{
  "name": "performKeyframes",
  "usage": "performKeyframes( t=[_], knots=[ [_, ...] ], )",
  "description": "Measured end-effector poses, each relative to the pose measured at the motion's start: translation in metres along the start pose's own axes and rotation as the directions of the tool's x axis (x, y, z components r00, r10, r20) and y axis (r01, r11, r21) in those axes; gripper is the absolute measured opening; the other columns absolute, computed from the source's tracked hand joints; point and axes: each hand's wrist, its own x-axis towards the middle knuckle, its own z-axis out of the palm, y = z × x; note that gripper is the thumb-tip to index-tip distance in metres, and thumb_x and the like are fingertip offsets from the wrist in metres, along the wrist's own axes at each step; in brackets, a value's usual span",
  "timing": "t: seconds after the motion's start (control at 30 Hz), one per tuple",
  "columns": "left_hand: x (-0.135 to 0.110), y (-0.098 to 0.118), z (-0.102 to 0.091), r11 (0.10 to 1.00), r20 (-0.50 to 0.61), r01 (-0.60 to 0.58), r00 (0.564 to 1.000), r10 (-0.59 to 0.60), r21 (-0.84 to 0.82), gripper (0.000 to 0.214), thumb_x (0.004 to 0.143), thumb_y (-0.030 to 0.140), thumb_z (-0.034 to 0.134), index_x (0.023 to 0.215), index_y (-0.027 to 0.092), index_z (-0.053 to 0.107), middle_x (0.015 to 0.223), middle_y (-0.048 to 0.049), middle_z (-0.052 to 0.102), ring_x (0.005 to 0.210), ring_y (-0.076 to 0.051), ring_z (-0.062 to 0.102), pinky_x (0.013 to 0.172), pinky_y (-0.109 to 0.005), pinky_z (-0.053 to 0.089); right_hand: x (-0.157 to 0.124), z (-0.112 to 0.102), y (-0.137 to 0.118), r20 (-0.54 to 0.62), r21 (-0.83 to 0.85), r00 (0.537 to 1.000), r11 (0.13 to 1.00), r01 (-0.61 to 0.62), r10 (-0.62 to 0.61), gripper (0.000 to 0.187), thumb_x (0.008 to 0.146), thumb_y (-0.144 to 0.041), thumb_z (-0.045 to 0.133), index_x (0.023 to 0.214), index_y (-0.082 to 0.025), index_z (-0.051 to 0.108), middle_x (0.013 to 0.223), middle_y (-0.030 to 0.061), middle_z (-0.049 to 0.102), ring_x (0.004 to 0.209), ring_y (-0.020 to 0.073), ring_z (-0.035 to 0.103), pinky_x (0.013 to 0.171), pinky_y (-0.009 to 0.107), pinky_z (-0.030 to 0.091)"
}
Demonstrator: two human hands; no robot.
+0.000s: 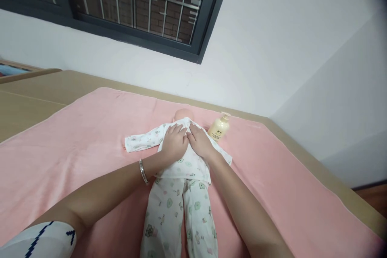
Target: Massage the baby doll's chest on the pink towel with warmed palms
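Pink blanket (90, 137) under everything. A doll (181, 177) in a white printed suit lies along its middle, legs toward the person.

- Nearest: the doll's trouser legs run off the lower frame edge.
- Above them: left hand (174, 141) and right hand (200, 141) lie flat side by side on the doll's chest. Fingers are straight and close together, pressing cloth, gripping nothing.
- Silver bangle (143, 171) on the left wrist, just left of the doll's waist.
- One sleeve of the doll is spread out leftward.
- Wide bare blanket on both sides of the doll.
- Cream pump bottle (219, 128), tilted, just right of the doll's head, not touching it.
- Beyond the doll: blanket edge, a strip of tan tabletop (45, 88), white wall, barred window (136, 4).
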Motion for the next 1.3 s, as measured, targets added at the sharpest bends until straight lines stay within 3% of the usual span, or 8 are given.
performKeyframes(
  t=[0.13, 0.3, 0.53, 0.6, 0.77, 0.9, 1.1, 1.3],
  knots=[
    [0.015, -0.012, -0.004, 0.998, 0.069, 0.054, 0.996, -0.051, -0.031, 0.040, 0.093, 0.026, 0.043, 0.126, 0.013, 0.060, 0.134, -0.0112, 0.062, 0.129, -0.028, 0.051, 0.116, -0.045, 0.035, -0.004, -0.007, -0.015, 0.009, -0.068, 0.998, 0.996, -0.054, 0.054, 0.043, 0.102, -0.025, 0.030, 0.138, -0.011, 0.048, 0.141, 0.0171, 0.054, 0.133, 0.0297, 0.046, 0.109, 0.047, 0.033],
    [0.021, -0.014, -0.008, 0.998, 0.087, 0.057, 0.995, -0.059, 0.026, 0.038, 0.095, 0.029, 0.038, 0.121, 0.014, 0.061, 0.125, -0.0112, 0.067, 0.120, -0.027, 0.057, 0.108, -0.045, 0.041, -0.012, -0.013, -0.038, -0.002, -0.124, 0.992, 0.985, -0.123, 0.124, 0.033, 0.099, -0.022, 0.034, 0.115, -0.011, 0.061, 0.117, 0.0178, 0.066, 0.116, 0.0292, 0.057, 0.100, 0.039, 0.041],
    [0.013, 0.000, -0.011, 0.994, 0.086, -0.013, 0.996, 0.004, 0.107, 0.036, 0.094, 0.020, 0.034, 0.108, 0.013, 0.066, 0.116, -0.0128, 0.069, 0.114, -0.027, 0.060, 0.104, -0.042, 0.043, 0.003, -0.004, -0.001, 0.012, 0.174, 1.000, 0.985, -0.021, 0.019, 0.042, 0.099, -0.025, 0.034, 0.136, -0.015, 0.051, 0.147, 0.0123, 0.050, 0.141, 0.0236, 0.038, 0.118, 0.043, 0.024],
    [0.017, -0.003, -0.012, 0.997, 0.090, -0.002, 0.996, -0.005, 0.081, 0.034, 0.094, 0.023, 0.037, 0.109, 0.015, 0.066, 0.116, -0.0118, 0.069, 0.113, -0.027, 0.061, 0.103, -0.042, 0.044, 0.005, -0.003, 0.002, 0.002, 0.186, 1.000, 0.982, -0.022, 0.022, 0.041, 0.099, -0.027, 0.034, 0.134, -0.016, 0.052, 0.145, 0.0115, 0.052, 0.139, 0.0238, 0.040, 0.117, 0.043, 0.024],
    [0.026, -0.012, -0.017, 0.996, 0.129, 0.074, 0.988, -0.080, 0.056, 0.032, 0.092, 0.031, 0.042, 0.109, 0.016, 0.065, 0.116, -0.0103, 0.070, 0.109, -0.028, 0.063, 0.099, -0.042, 0.046, -0.006, -0.011, -0.023, -0.051, 0.030, 0.996, 0.997, -0.078, 0.079, 0.031, 0.096, -0.024, 0.036, 0.109, -0.017, 0.063, 0.115, 0.0120, 0.068, 0.109, 0.0256, 0.059, 0.094, 0.036, 0.041],
    [0.022, -0.004, -0.019, 0.995, 0.115, 0.036, 0.992, -0.047, 0.095, 0.033, 0.093, 0.027, 0.040, 0.112, 0.015, 0.064, 0.116, -0.0116, 0.070, 0.111, -0.028, 0.062, 0.099, -0.043, 0.046, -0.009, -0.016, -0.028, -0.037, 0.003, 0.993, 0.994, -0.112, 0.112, 0.029, 0.096, -0.025, 0.036, 0.101, -0.019, 0.064, 0.104, 0.0103, 0.070, 0.098, 0.0247, 0.061, 0.083, 0.033, 0.043],
    [0.013, 0.006, -0.018, 0.988, 0.108, -0.086, 0.992, 0.072, 0.129, 0.031, 0.094, 0.021, 0.037, 0.105, 0.013, 0.066, 0.113, -0.0135, 0.070, 0.113, -0.027, 0.061, 0.103, -0.041, 0.044, 0.005, -0.007, 0.003, -0.049, 0.219, 0.995, 0.973, -0.077, 0.089, 0.039, 0.099, -0.030, 0.033, 0.127, -0.019, 0.058, 0.137, 0.0083, 0.059, 0.129, 0.0226, 0.050, 0.107, 0.037, 0.034],
    [0.025, -0.007, -0.019, 0.992, 0.160, 0.023, 0.986, -0.044, 0.125, 0.037, 0.094, 0.029, 0.037, 0.115, 0.010, 0.061, 0.119, -0.0160, 0.068, 0.114, -0.030, 0.062, 0.101, -0.043, 0.046, -0.006, -0.012, -0.024, -0.035, -0.010, 0.984, 0.985, -0.172, 0.172, 0.035, 0.097, -0.025, 0.033, 0.109, -0.018, 0.065, 0.112, 0.0119, 0.069, 0.108, 0.0255, 0.061, 0.093, 0.035, 0.042]
  ],
)
